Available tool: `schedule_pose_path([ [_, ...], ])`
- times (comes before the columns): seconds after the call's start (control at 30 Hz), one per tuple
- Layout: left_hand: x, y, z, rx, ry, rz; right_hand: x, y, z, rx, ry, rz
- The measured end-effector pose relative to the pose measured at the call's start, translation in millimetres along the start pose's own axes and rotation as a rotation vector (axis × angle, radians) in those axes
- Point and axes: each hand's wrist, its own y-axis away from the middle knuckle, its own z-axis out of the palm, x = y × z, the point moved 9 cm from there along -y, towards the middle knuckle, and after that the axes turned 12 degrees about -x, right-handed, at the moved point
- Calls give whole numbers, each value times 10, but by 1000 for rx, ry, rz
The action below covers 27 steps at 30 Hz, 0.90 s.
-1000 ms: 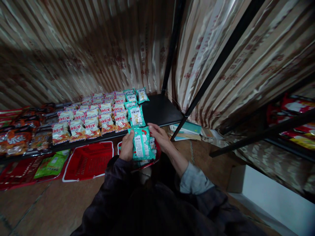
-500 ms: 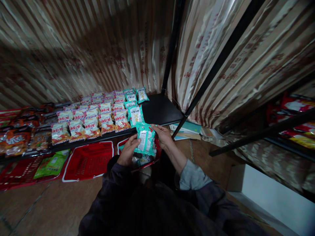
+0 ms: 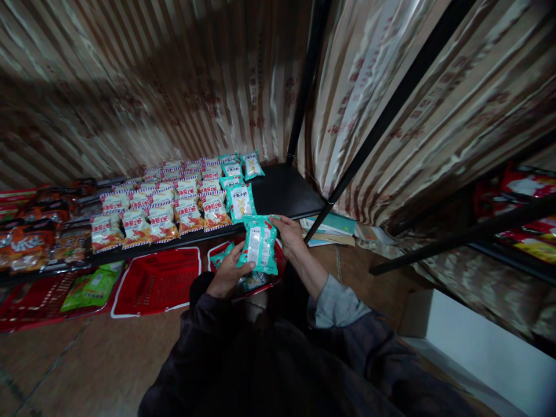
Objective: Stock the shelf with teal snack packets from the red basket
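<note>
A teal snack bag (image 3: 259, 246) is held up between my two hands, its printed back towards me. My left hand (image 3: 230, 267) grips its lower left side, thumb across the front. At the upper right corner, my right hand (image 3: 292, 236) pinches the bag. Below it a red basket (image 3: 278, 280) holds more teal bags, partly hidden by my hands. Just beyond, the black shelf (image 3: 284, 194) carries a short column of matching teal bags (image 3: 240, 202), beside rows of white and red snack bags (image 3: 188, 213).
Dark orange-and-black packets (image 3: 32, 246) fill the shelf's left end. On the floor stand a red basket with a white rim (image 3: 158, 281) and one with green packets (image 3: 93, 286). Black posts (image 3: 347, 185) rise at the right, near stacked books (image 3: 332, 229) and a white box (image 3: 490, 347).
The teal bag has shifted slightly right and tilted a little in my hands. Both hands keep hold of it, and the shelf goods look the same.
</note>
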Motion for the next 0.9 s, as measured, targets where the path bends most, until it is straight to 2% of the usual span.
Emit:
schedule_pose_path([
  [0.13, -50, 13, -12, -30, 7, -22, -26, -35, -1, 1, 19, -18],
  [0.6, -42, 33, -13, 17, 21, -30, -39, -84, 44, -71, 50, -63],
  [0.73, -62, 25, -28, 35, 26, -32, -71, -46, 47, -59, 56, -98],
  [0.9, -50, -11, -89, 66, 52, 15, -138, 69, 144, -114, 59, -160],
])
